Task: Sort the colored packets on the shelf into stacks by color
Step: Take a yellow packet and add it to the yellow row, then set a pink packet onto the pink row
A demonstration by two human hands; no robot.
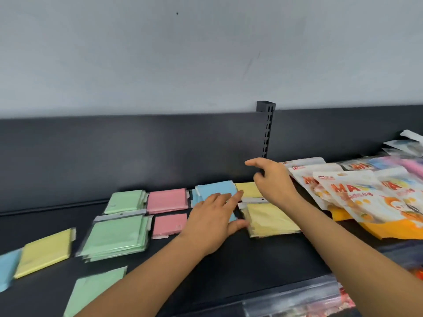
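Shelf (263, 255): dark, with sorted piles in the middle and loose packets at its left end.
Green stacks (116, 236): two piles, one behind the other, left of centre; the front one was thick and slightly fanned.
Pink stacks (166, 200): two piles just right of the green, rear and front, edges fairly square.
Blue stack (216, 191): next to the right, at the rear; its front part was hidden under the left hand.
Yellow stacks (270, 219): rightmost of the row, one at the front and a second partly hidden behind the right hand.
Left hand (215, 221): laid flat, fingers spread wide, palm down on the blue stack; holding nothing that could be seen.
Right hand (273, 179): raised above the rear yellow pile, fingers loosely open, nothing in it.
Unsorted remainder: loose yellow packet (44, 253) and loose blue packet (8, 268) at the far left, loose green packet (96, 291) at the front edge.
Snack bags (357, 197): printed bags heaped to the right, apparently no part of the sort.
Progress, judged: most packets grouped by colour; at least three were left to place, and the paired piles of one colour might yet want merging.
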